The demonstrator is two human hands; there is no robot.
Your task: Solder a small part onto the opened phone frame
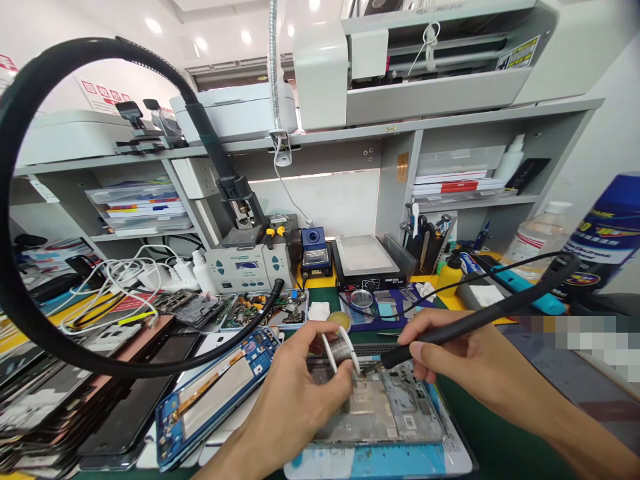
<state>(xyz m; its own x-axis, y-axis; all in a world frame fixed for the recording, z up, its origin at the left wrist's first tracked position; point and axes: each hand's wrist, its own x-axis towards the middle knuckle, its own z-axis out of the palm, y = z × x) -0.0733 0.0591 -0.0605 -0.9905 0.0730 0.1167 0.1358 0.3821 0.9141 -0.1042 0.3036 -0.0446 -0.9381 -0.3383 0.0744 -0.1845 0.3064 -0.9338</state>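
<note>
Both hands work over an opened phone (380, 407): left hand (295, 393) pinches a solder spool (341, 350), right hand (450, 357) grips a soldering iron (480, 319).

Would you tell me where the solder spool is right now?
In the head view the solder spool sits low and centre, pinched in the left hand, just above the opened phone and left of the soldering iron tip.

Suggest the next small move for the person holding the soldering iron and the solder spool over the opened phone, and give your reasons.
Probably bring the iron tip down onto the joint. The right hand holds the soldering iron with its tip just above the opened phone, while the left hand holds the solder spool right beside that spot.
</note>
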